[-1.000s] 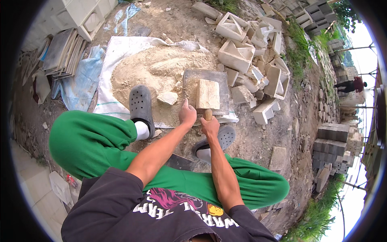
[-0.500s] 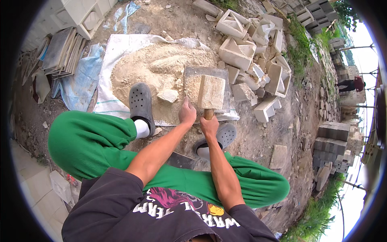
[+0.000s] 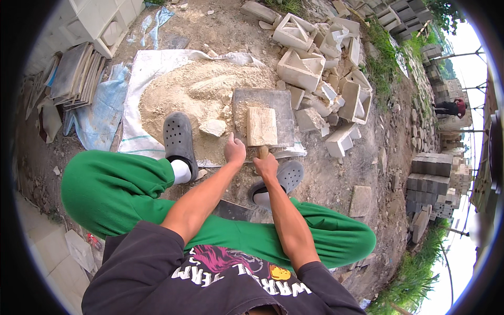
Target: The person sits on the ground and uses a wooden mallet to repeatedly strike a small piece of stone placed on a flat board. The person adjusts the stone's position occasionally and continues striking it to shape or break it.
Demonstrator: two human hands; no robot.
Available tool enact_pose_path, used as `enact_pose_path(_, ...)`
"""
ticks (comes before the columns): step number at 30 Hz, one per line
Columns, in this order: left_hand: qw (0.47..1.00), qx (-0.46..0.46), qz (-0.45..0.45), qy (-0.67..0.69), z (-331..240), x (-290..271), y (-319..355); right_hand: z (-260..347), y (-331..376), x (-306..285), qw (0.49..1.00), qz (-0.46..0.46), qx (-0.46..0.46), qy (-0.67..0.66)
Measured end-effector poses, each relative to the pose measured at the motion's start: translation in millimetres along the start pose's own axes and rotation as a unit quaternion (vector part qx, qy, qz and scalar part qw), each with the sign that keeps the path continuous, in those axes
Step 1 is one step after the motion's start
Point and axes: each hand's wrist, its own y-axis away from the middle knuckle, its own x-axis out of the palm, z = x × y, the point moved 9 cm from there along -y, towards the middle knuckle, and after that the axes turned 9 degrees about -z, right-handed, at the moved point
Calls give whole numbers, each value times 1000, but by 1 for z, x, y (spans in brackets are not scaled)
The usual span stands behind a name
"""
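My right hand (image 3: 266, 165) is wrapped round the short handle of a wooden mallet (image 3: 261, 126) with a blocky, dust-coated head. The mallet head is over a flat dark slab (image 3: 285, 107), covering part of the pale crumbs (image 3: 240, 113) along its left side; whether they touch is hard to tell. Beside the slab's near left corner, my left hand (image 3: 235, 150) is loosely curled with one finger pointing forward, and the inside of its grip is hidden. A pale broken chunk (image 3: 213, 127) sits on the heap of sandy powder (image 3: 194, 84) to the left.
A white woven sheet (image 3: 137, 86) lies under the powder. Broken hollow pale blocks (image 3: 301, 68) are piled at the right. Thin boards (image 3: 73, 71) are stacked beside blue plastic sheeting (image 3: 100, 115) at the left. Grey clogs (image 3: 179, 135) are on my feet. A person (image 3: 452, 108) is far right.
The mallet head has come down and slightly left over the slab, and looks smaller and lower. My left hand has shifted a little left and nearer. The whole view has shifted slightly.
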Motion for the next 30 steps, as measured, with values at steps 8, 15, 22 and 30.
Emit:
enact_pose_path(8, 999, -14, -38, 25, 31, -1, -13, 52, 1, -37, 993, 13, 0, -120)
enact_pose_path(15, 993, -80, -50, 67, 23, -9, -11, 30, 17, -1, 999, 47, 15, -16)
enact_pose_path(22, 989, -68, -109, 74, 36, -16, -18, 47, 8, -16, 996, 50, 1, -79)
enact_pose_path(30, 984, -114, -97, 93, 33, -16, -21, 35, 20, 1, 996, 84, 14, -40)
